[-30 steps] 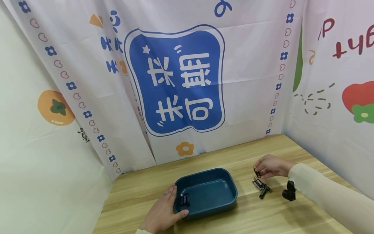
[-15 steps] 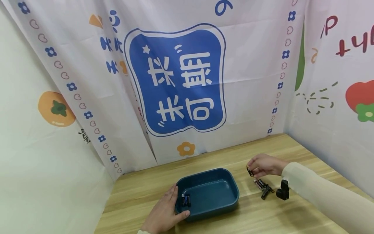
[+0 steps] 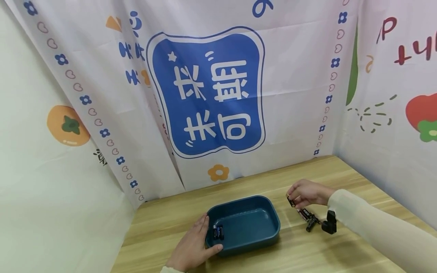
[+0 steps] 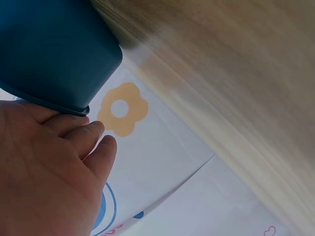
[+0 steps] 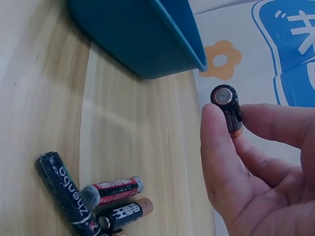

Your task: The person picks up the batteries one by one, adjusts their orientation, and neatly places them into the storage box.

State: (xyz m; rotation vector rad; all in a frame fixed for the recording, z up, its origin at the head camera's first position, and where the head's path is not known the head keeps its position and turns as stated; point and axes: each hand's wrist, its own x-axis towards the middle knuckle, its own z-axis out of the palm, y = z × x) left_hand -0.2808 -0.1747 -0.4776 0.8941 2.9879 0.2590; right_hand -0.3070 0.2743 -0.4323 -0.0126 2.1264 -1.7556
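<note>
My right hand [image 3: 308,192] pinches a black battery [image 5: 232,110] between thumb and fingers, with one round end facing the right wrist camera. It is above the table, right of a dark teal rectangular container [image 3: 250,248]. Just below this hand lies a small heap of batteries [image 3: 310,220], including a red one [image 5: 118,189] and a black one lettered "Zhenba" [image 5: 64,191]. My left hand [image 3: 192,242] rests on the container's left end, fingers extended along the rim and thumb along the near side. Inside, at that end, a few dark batteries [image 3: 218,232] lie side by side.
The wood-grain table [image 3: 164,223] meets a printed white cloth [image 3: 290,125] at the back. Light cloth also hangs on both sides. A small black device [image 3: 329,223] is attached under the right wrist. The container's raised walls stand between the two hands.
My right hand has moved a little to the left with the battery, toward the container, slowing over the last half second. My left hand stays on the container's end.
</note>
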